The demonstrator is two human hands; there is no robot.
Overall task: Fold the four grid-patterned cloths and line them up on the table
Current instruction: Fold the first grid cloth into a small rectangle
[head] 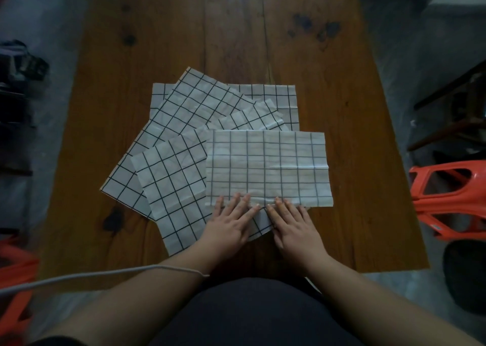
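Four white cloths with black grid lines, overlapping in a loose fan at table centre. Top cloth (268,167): folded in half, squared to near edge, creased. Beneath: one angled at left front (171,185), one large diagonal (184,114), one squared at back (284,96).

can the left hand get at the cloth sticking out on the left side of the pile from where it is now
Probably yes. The left hand rests flat on the near edge of the top cloth, and the left cloth lies right beside it, uncovered along its left and near edges, with only bare table around it.
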